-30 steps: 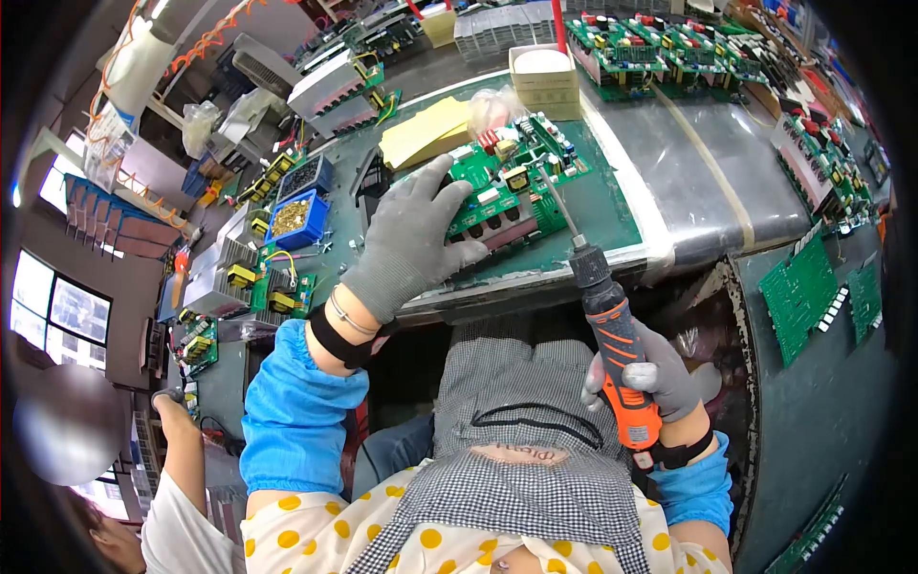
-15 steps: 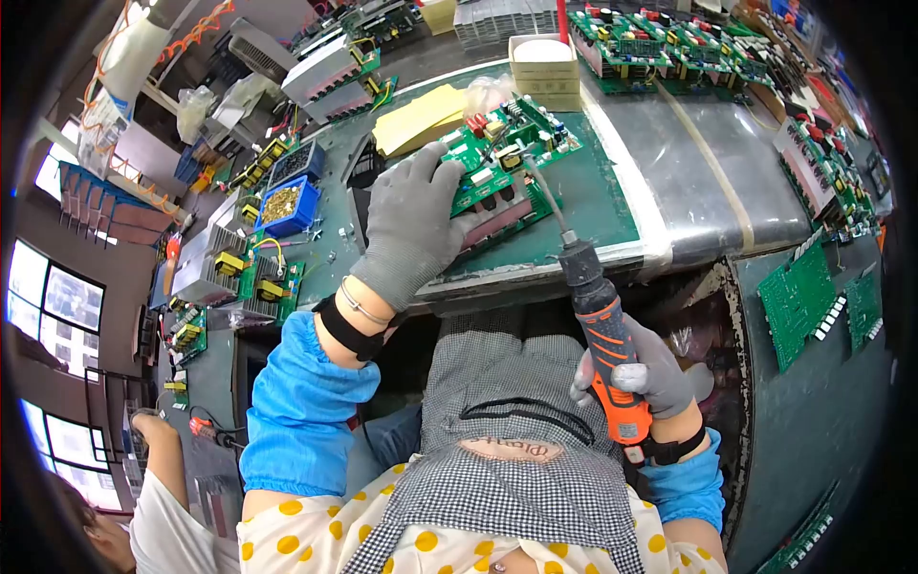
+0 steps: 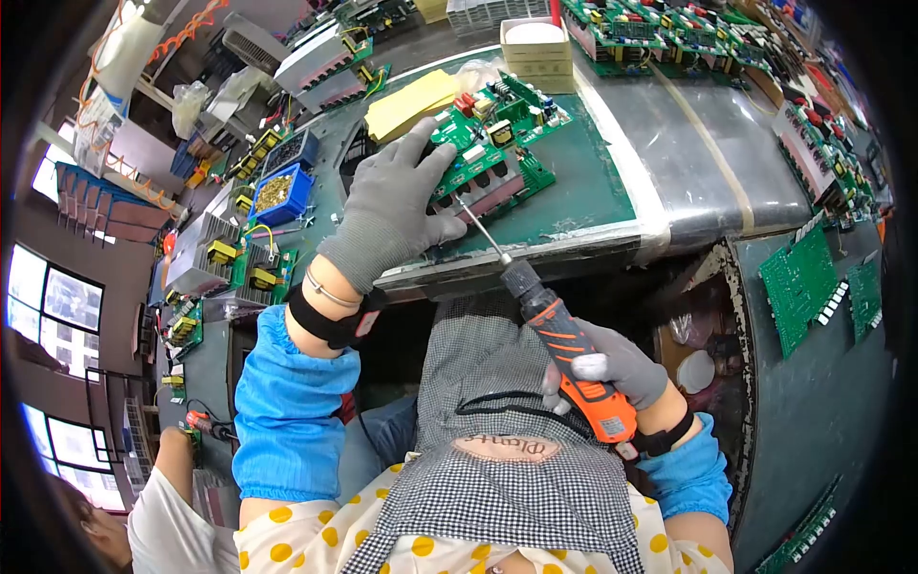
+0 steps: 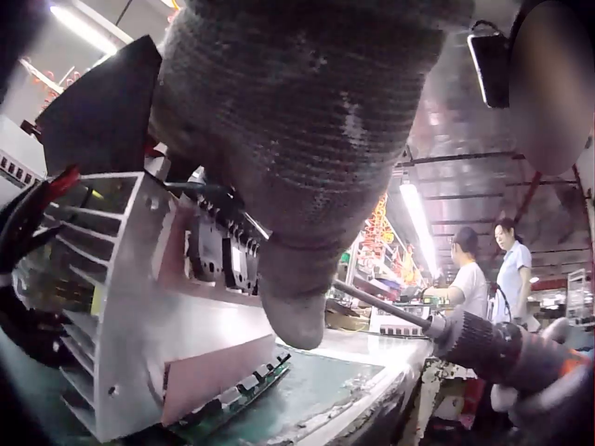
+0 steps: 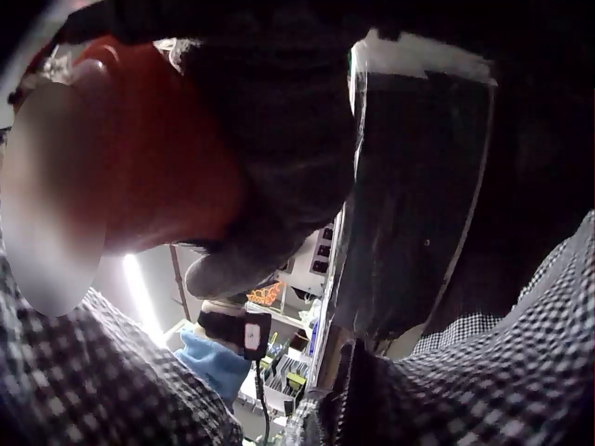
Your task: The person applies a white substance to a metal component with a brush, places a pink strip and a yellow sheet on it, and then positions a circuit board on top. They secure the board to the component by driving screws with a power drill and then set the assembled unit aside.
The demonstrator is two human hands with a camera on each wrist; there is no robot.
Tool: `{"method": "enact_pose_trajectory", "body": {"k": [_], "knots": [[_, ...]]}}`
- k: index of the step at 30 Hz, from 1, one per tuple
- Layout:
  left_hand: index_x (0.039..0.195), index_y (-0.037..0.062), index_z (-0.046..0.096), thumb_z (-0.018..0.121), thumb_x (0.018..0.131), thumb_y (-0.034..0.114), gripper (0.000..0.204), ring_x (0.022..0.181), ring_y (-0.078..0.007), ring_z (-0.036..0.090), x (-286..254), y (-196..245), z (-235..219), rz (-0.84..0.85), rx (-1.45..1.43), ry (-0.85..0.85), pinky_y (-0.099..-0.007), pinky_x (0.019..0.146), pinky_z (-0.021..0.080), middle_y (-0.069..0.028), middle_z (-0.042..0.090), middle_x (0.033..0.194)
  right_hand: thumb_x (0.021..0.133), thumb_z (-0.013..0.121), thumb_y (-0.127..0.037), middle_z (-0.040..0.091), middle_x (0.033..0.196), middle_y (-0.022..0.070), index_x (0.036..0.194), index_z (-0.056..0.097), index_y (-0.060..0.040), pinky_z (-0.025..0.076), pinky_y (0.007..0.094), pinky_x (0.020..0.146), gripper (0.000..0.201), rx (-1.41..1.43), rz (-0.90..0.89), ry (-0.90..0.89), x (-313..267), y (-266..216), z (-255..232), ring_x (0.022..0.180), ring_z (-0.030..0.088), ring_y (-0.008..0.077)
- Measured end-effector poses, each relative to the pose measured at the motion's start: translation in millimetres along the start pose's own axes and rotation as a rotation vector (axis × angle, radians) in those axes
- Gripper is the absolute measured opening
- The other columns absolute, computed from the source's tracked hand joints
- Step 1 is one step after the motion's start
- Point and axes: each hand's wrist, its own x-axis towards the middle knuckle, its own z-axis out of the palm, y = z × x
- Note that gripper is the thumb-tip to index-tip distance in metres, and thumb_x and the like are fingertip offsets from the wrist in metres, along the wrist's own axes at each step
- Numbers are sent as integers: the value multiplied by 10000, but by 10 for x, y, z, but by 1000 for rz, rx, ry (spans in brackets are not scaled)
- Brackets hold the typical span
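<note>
My gloved left hand (image 3: 392, 206) grips the left end of a green circuit board (image 3: 467, 161) on the bench, its fingers over the top and its thumb at the near side. Under the board runs a metal heat sink (image 4: 139, 307), finned in the left wrist view. In my gloved right hand (image 3: 626, 364) is an orange and black electric screwdriver (image 3: 559, 335), gripped around its body. Its long bit slants up and left, the tip overlapping the board's near side close to the left thumb. In the right wrist view the orange body (image 5: 172, 177) looms large and dark.
A blue bin of brass-coloured screws (image 3: 279, 196) and a bin of dark parts (image 3: 290, 153) stand left. Yellow sheets (image 3: 411, 100) and a cardboard box (image 3: 537, 59) lie behind the board. More circuit boards (image 3: 801, 287) fill the right side. Another person's arm (image 3: 175, 469) shows at lower left.
The screwdriver has swung left, its tip passing from over the board's components to its near side by the left thumb. My left hand stays on the board.
</note>
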Motion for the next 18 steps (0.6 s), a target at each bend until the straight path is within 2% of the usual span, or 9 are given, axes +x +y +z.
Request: {"method": "enact_pose_trajectory", "body": {"k": [2,6,11,14,18], "knots": [[1386,120,515,813,697,470,828,1328,-329,459,-18,-26,40,6,16,1,-460,1084,386,-139,390,1501,828,742,-295,686,976,139,1393,414,9,575,362,809,721,-48,-10,-5,60,-4,-10,877,695,229],[1369,110,551,760,759,492,749,1320,-329,474,-24,-56,54,19,17,30,-459,1074,398,-137,409,1496,842,731,-306,685,980,137,1393,420,1,574,348,807,703,-66,-29,0,71,14,-19,881,694,214],[1347,94,573,710,812,488,679,1297,-335,500,-13,-49,50,26,31,43,-459,1057,416,-143,432,1483,861,697,-285,677,986,182,1375,420,2,604,365,751,651,68,27,4,16,-60,67,879,703,270],[1327,94,586,759,764,323,632,1233,-380,534,-9,-20,22,40,24,70,-460,1019,462,-149,443,1470,880,671,-278,663,1017,225,1365,410,10,625,400,722,622,206,51,1,-26,-54,126,891,705,328],[1337,89,573,727,790,274,598,1215,-385,540,-25,-25,49,50,60,74,-468,1026,450,-172,431,1471,914,639,-292,633,1088,269,1354,397,26,643,439,724,595,451,90,-30,-75,-76,262,916,702,386]]}}
